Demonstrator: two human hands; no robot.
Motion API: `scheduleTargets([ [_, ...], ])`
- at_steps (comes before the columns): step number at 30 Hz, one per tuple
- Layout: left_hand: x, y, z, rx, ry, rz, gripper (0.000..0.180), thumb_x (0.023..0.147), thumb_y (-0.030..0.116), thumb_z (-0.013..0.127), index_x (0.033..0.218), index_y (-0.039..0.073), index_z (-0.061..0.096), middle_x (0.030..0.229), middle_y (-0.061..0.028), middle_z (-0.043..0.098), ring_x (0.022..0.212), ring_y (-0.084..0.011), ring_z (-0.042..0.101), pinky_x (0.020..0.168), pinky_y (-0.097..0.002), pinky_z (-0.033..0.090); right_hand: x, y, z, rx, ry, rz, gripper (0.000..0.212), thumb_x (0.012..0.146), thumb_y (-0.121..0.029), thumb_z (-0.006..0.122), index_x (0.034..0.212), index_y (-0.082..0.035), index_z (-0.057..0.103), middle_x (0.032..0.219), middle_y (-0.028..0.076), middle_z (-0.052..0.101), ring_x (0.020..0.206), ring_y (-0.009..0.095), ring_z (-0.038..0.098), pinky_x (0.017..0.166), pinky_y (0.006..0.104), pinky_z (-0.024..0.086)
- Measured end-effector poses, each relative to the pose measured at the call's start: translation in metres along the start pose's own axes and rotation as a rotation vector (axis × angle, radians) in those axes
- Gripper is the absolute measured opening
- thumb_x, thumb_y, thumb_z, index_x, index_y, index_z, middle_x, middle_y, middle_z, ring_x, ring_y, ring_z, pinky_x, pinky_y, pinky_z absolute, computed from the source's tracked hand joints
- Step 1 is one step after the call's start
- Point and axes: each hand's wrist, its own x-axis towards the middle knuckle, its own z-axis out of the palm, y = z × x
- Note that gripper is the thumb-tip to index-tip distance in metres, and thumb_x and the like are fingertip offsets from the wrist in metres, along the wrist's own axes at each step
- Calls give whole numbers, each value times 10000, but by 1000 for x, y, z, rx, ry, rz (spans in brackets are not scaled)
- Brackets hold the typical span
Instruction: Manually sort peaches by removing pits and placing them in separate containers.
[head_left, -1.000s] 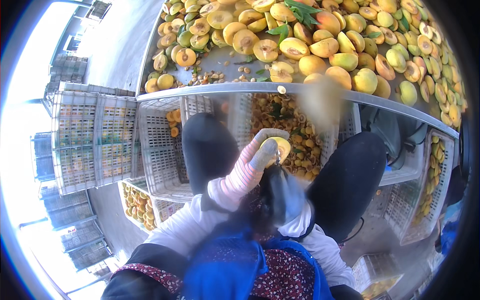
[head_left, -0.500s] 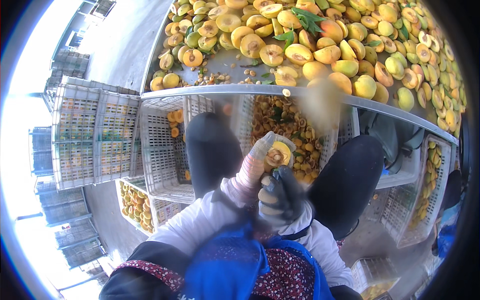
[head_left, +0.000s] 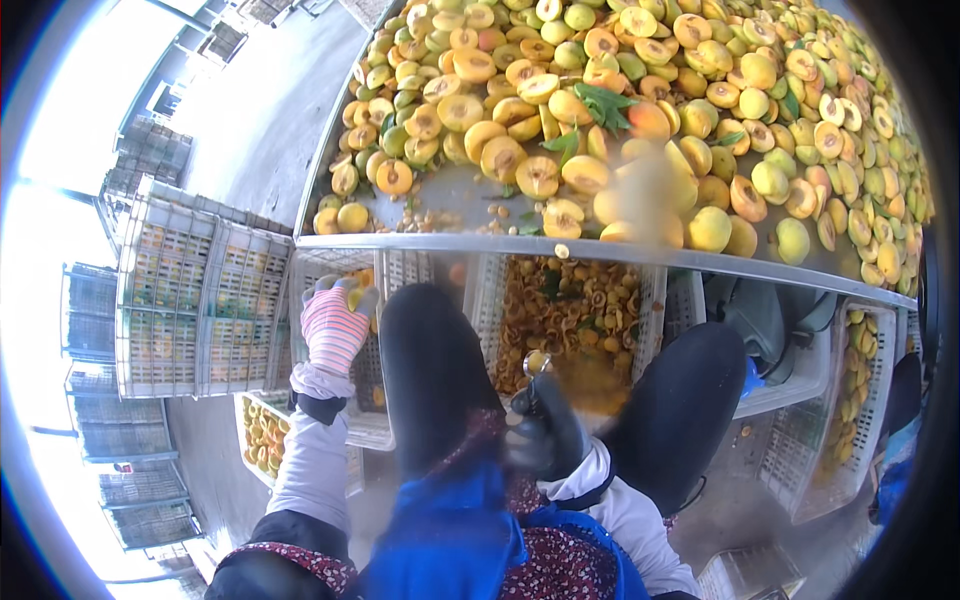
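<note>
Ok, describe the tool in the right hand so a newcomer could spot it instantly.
Find the metal table across the top, then the crate below its front edge, between two dark-clad knees. Near that crate's lower end in the picture, the dark-gloved right hand grips the tool. Its shiny ring stands up from the fist, a metal loop against dull brownish fruit pieces.

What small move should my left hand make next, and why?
Probably loosen the left hand and let the yellow fruit piece go: its fingers hold the piece over what looks like the left white crate, where orange fruit shows beside the hand.
</note>
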Motion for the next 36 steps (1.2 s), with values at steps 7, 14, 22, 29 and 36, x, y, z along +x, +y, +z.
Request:
scheduleTargets([
  [7, 109, 156, -14, -392, -268, 217, 411, 817, 380, 641, 1149, 144, 583, 1001, -148, 633, 892, -323, 625, 756, -398, 493, 15, -15, -27, 100, -75, 64, 416, 895, -566, 482, 838, -162, 565, 565, -42, 429, 415, 89, 350, 370, 229, 278],
  [14, 165, 200, 60, -123, -454, 465, 522, 739, 304, 668, 1194, 88, 530, 1066, -194, 561, 954, -363, 590, 815, -421, 491, 18, -22, -10, 20, 124, -47, 420, 897, -554, 491, 853, -141, 552, 536, -29, 429, 402, 93, 380, 373, 242, 313],
  [22, 54, 170, -19, -843, -553, 546, 497, 638, 30, 704, 1114, 76, 566, 1061, -133, 539, 996, -317, 551, 863, -380, 448, -13, -54, 60, -560, -23, -666, 433, 936, -474, 460, 914, -47, 534, 502, 13, 422, 344, 95, 339, 336, 220, 269],
  [29, 19, 140, -26, -1044, -747, 703, 621, 694, 114, 768, 1237, 61, 469, 1168, -139, 527, 1094, -325, 518, 926, -380, 425, -2, -57, 60, -349, 428, -363, 445, 887, -495, 548, 975, -59, 582, 566, -13, 437, 410, 73, 370, 372, 221, 277],
  [36, -30, 148, -22, -1827, -778, -218, 571, 821, 236, 706, 1292, 40, 449, 1158, -61, 552, 1072, -151, 530, 925, -291, 422, -10, -40, 67, -301, 277, -362, 280, 857, -263, 672, 1037, -99, 535, 707, -23, 495, 515, 42, 421, 421, 182, 333],
])
